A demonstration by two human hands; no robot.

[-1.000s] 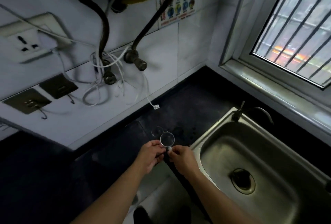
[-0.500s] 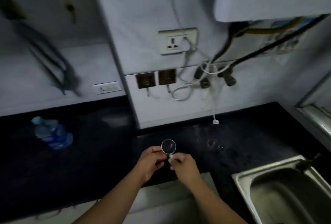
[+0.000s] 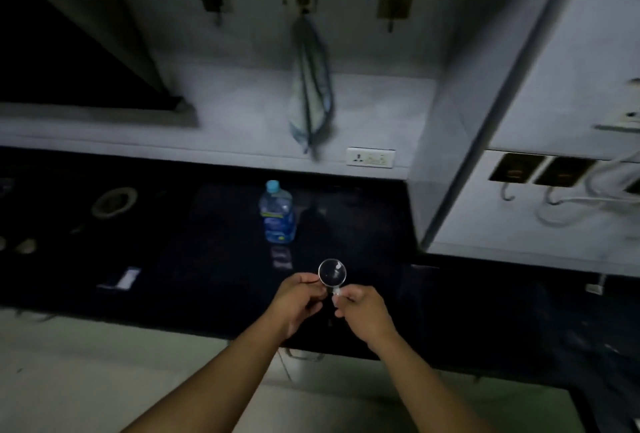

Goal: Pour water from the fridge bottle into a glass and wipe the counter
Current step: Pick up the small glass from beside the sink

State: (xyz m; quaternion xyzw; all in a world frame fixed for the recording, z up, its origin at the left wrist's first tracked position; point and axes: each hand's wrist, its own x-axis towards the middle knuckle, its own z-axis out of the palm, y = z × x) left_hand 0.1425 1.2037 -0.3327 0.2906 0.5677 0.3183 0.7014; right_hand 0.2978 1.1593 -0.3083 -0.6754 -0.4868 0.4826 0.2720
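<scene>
No legible text anywhere.

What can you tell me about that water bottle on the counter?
The water bottle is clear plastic, with a pale blue cap on and a blue label round its lower body. It stands upright on the dark counter, near the wall, below the hanging cloth. Only the counter touches it; the left hand and the right hand are nearer the camera, holding a glass. How full it is cannot be told.

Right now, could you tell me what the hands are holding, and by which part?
A small clear glass: the left hand and the right hand both pinch its near, lower end, leaving the round far end free.
</scene>
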